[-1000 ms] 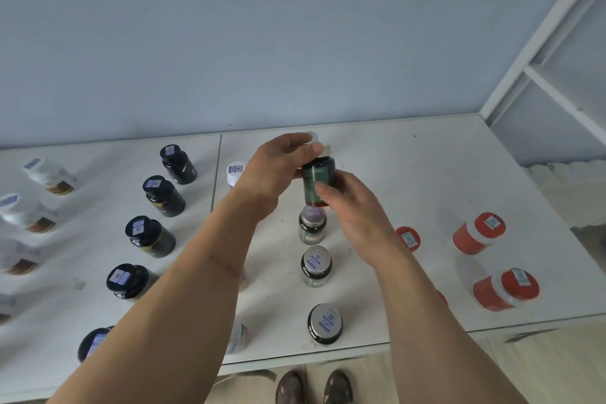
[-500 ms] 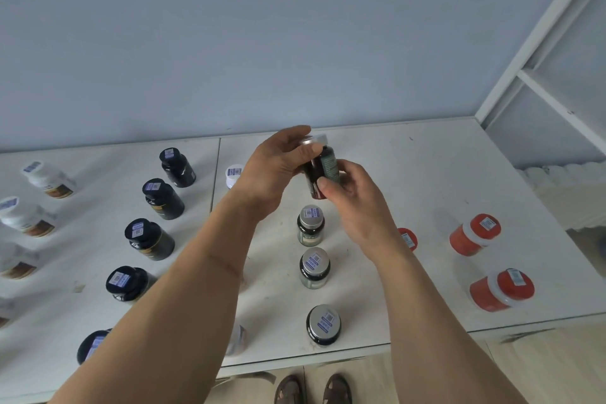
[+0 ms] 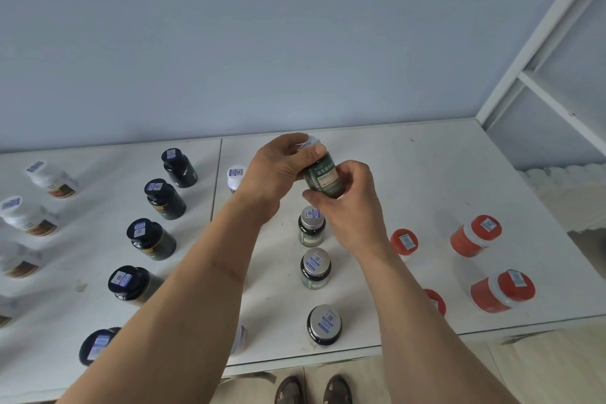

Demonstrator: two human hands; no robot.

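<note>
Dark green round bottle (image 3: 323, 178), newly tilted label-forward: left hand (image 3: 278, 170) grips its top, right hand (image 3: 351, 206) its base; probably label inspection.

Left hand (image 3: 278, 167) grips cap of green bottle (image 3: 323, 178); right hand (image 3: 352, 203) holds its base, bottle tilted, raised above white bench (image 3: 426, 174).

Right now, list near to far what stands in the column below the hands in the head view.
Nearest silver-lidded jar → second silver-lidded jar → third silver-lidded jar → green bottle, gripped by left hand and right hand.
</note>
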